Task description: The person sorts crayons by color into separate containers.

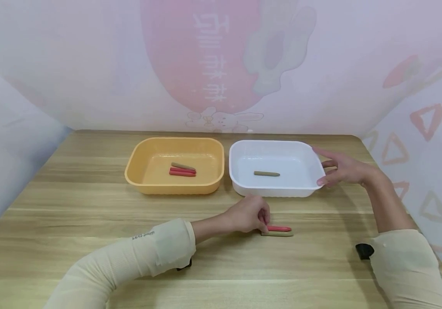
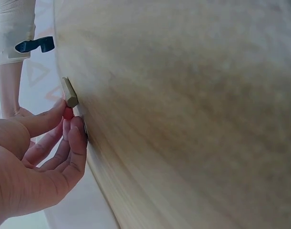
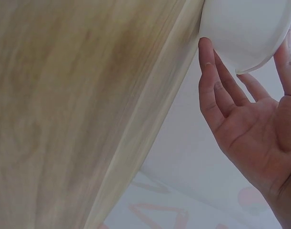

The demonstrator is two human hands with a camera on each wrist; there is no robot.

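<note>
In the head view, my left hand (image 1: 247, 214) is low over the table in front of the white tray. Its thumb and fingertips pinch the near end of a red crayon (image 1: 280, 228). Right beside it lies an olive crayon (image 1: 278, 234), close to the thumb; the left wrist view shows its six-sided end (image 2: 72, 101). My right hand (image 1: 342, 168) touches the right end of the white tray (image 1: 269, 192) with spread, fairly straight fingers, thumb at the near corner. One olive crayon (image 1: 266, 174) lies inside that tray.
A yellow-orange tray (image 1: 174, 189) stands left of the white one, a narrow gap between them. Inside it lie an olive crayon (image 1: 183, 166) and two red crayons (image 1: 182, 172). The wooden table (image 1: 89, 214) ends at printed fabric walls (image 1: 108, 64) behind and at the sides.
</note>
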